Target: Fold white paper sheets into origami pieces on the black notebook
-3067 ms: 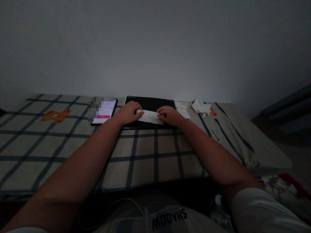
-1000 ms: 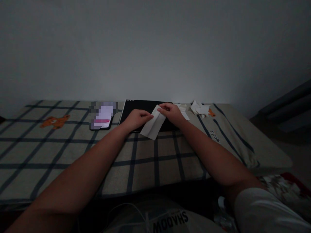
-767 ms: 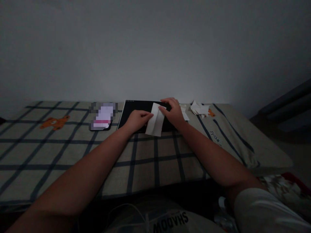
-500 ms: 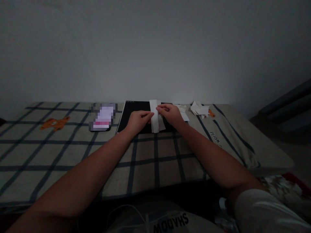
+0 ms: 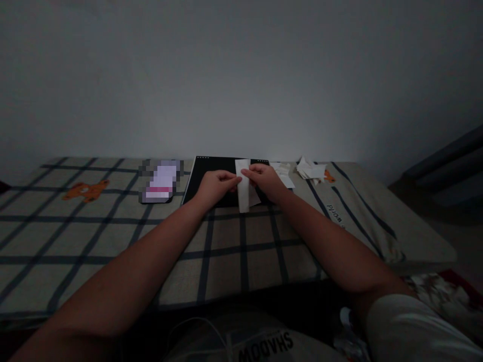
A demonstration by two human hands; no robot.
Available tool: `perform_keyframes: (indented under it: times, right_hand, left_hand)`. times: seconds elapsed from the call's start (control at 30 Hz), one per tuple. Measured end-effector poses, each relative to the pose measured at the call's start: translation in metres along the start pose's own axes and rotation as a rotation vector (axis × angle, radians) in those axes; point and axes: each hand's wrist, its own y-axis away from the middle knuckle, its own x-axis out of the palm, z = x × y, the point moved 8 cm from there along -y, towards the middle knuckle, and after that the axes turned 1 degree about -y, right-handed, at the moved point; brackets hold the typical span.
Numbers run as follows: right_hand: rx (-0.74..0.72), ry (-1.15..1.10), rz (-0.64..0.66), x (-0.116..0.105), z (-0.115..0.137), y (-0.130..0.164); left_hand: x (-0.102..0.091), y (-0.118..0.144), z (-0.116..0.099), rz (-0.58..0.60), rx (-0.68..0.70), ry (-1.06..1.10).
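Note:
A narrow folded strip of white paper stands between my two hands, above a black notebook or folder lying on the cloth. My left hand pinches the strip's left edge between thumb and finger. From the other side, my right hand grips it with the thumb across its upper part. Part of a paler flap shows behind the strip's lower right. The fingers beneath the strip are mostly hidden.
A phone with a blurred screen lies left of the notebook. Loose white paper and a crumpled paper piece sit to the right. The checked tablecloth covers the table, which meets a wall.
The paper strip has shifted slightly right and toward me, and looks narrower. My right thumb has moved further onto its face. Both hands keep hold of it.

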Motion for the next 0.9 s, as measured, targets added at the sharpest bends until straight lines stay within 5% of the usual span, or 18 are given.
perform_keyframes:
  times: [0.9]
  right_hand:
    - [0.008,-0.032,0.053,0.0024,-0.0084,-0.0029]
  left_hand:
    - [0.0081,-0.0004,0.0094,0.061,-0.142,0.189]
